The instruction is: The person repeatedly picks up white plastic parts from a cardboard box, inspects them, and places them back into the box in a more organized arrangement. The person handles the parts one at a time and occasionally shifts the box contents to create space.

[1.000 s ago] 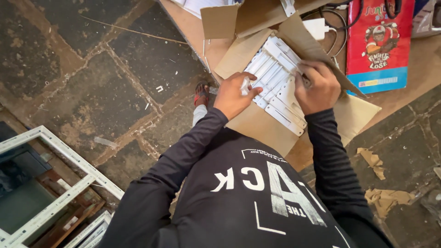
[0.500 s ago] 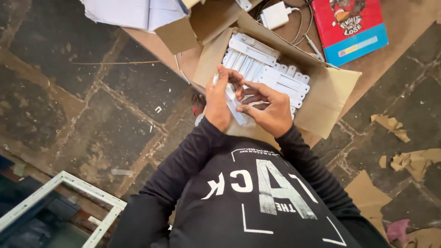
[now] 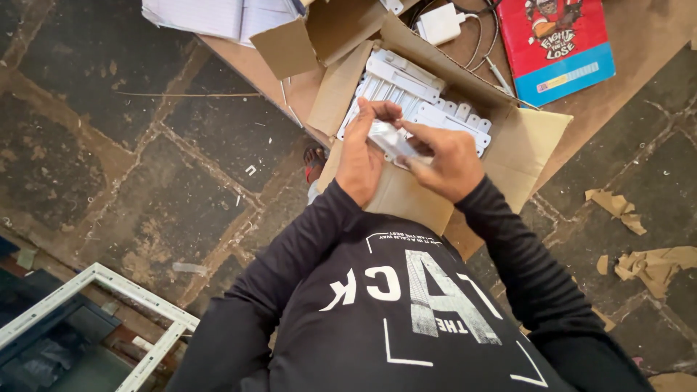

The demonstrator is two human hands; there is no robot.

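I look down over my black printed shirt at an open cardboard box (image 3: 523, 145) filled with several white plastic parts (image 3: 406, 91). My left hand (image 3: 361, 156) and my right hand (image 3: 446, 160) meet over the box's near edge. Both grip one small white part wrapped in clear plastic (image 3: 390, 139), the left from the left side, the right with fingertips on its right end.
The box lies on a brown board (image 3: 639, 43) with a red and blue book (image 3: 555, 40), a white charger with cable (image 3: 441, 23) and lined papers (image 3: 210, 16). A white metal frame (image 3: 109, 305) lies lower left on dark stone floor. Cardboard scraps (image 3: 639, 247) lie at right.
My hands left the parts in the box and came together nearer to me, lifting one small wrapped part between them. The view shifted slightly.
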